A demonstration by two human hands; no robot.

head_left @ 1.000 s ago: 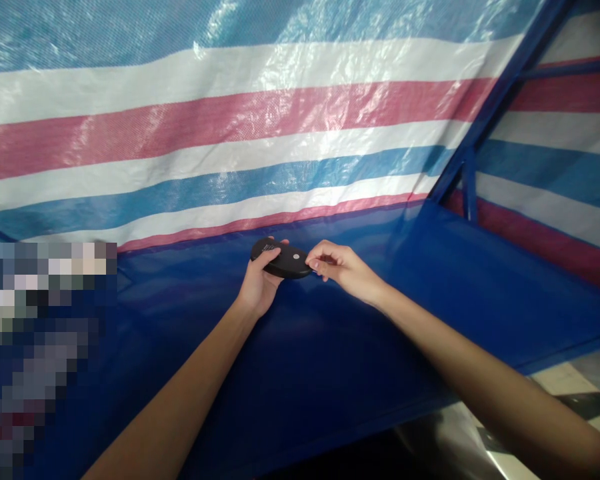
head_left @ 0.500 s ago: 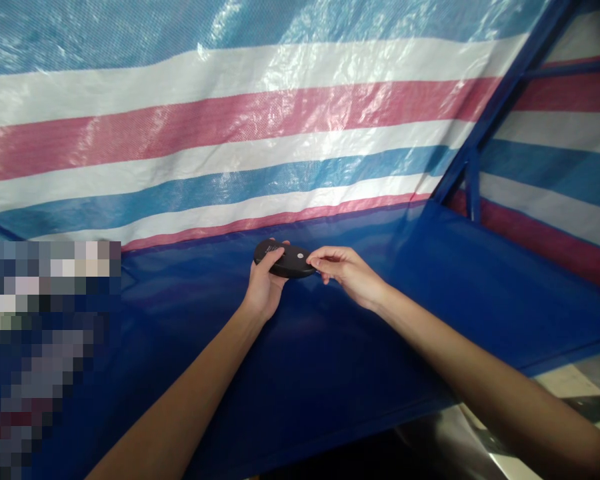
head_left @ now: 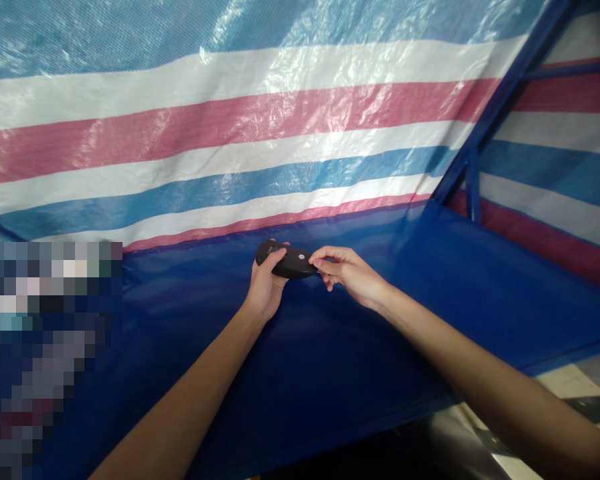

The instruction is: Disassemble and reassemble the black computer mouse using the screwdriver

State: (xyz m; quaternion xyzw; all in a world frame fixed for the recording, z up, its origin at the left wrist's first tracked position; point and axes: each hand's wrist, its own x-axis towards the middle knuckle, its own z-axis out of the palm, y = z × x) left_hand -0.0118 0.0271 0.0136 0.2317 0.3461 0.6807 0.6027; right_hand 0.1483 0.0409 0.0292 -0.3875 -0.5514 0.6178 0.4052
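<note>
Black oval device (head_left: 294,265) is staying clasped in the left hand (head_left: 267,285); the right hand (head_left: 345,268), grip unclear, is barely shifting at its end, seemingly continuing work there.

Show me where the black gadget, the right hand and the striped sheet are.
Black gadget (head_left: 293,263): head view, bare upper face beside the thumb.
Right hand (head_left: 350,275): head view, middle of the hand.
Striped sheet (head_left: 230,121): head view, wide red band.

The blue tabletop (head_left: 500,287) looks smooth, with a soft sheen. Above the tabletop, the black device (head_left: 296,266) looks like matt plastic; behind the tabletop hangs a striped sheet (head_left: 230,120) of glossy, creased, woven plastic.
</note>
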